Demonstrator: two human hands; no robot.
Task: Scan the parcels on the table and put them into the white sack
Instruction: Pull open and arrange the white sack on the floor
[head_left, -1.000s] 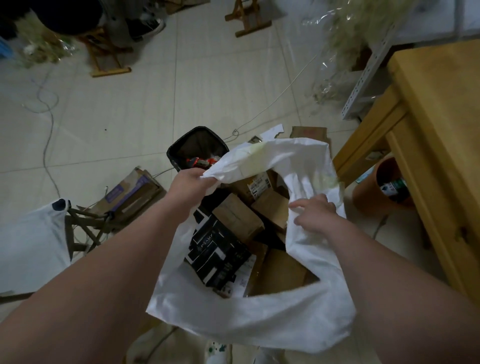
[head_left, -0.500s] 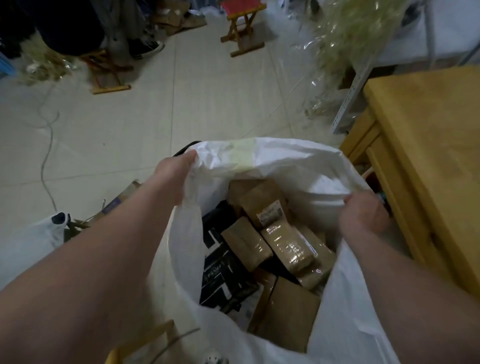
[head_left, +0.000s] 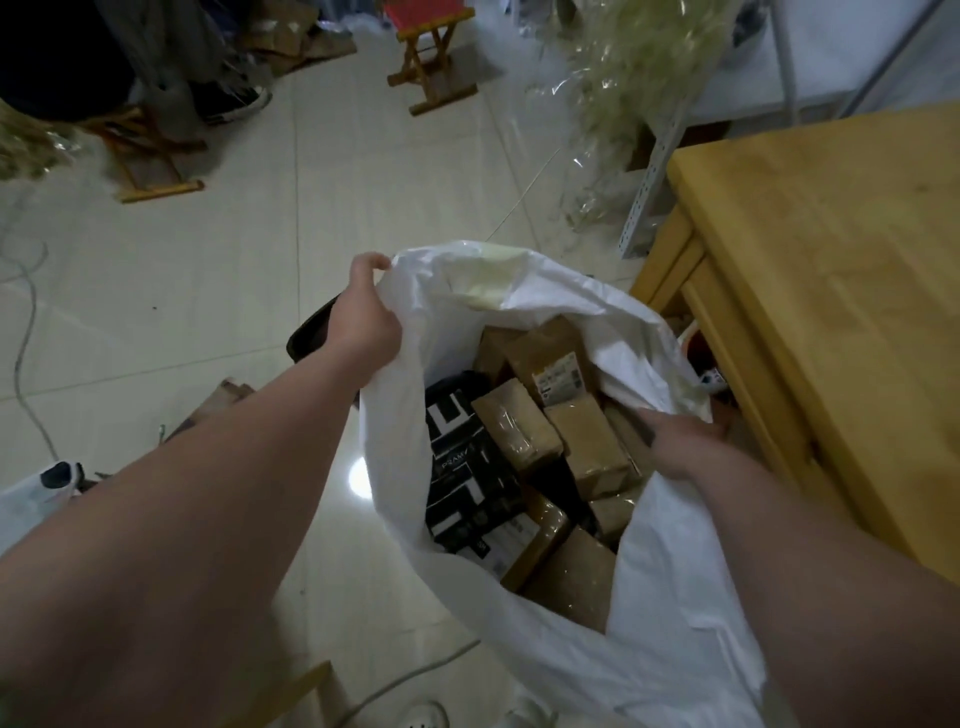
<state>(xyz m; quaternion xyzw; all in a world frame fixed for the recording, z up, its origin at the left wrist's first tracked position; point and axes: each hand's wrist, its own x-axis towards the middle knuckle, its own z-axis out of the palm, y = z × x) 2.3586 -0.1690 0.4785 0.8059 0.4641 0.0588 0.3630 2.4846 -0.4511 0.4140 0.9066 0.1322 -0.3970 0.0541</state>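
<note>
Well, nearest to me the white sack (head_left: 675, 613) gapes open, its near wall slack between my forearms. Inside the sack lie the parcels (head_left: 517, 426) already packed. Brown taped boxes are heaped toward the sack's right side, and one at the far side of the heap shows a printed label (head_left: 558, 376). A black printed box (head_left: 467, 488) lies against the sack's left wall (a good load, though it does not reach the sack's rim).

My right hand (head_left: 675, 441) is at the sack's right rim. Its fingers seem curled into the fabric there, as far as I can make out, since a fold hides their tips. My left hand (head_left: 366, 317) grips the sack's far left rim between thumb and curled fingers and holds it up, so the mouth is spread wide. Neither hand holds a parcel or a scanner.

I judge that much of the job is done, and that this step is only holding the mouth open, either for more parcels or to settle the load. To the right of the sack stands the wooden table (head_left: 831, 312). Only part of its top shows, so I cannot tell whether parcels wait there. Just beyond the sack's left rim, behind my left hand, a black bin (head_left: 306, 338) peeks out. Well beyond the sack stands a folding stool (head_left: 431, 62).
</note>
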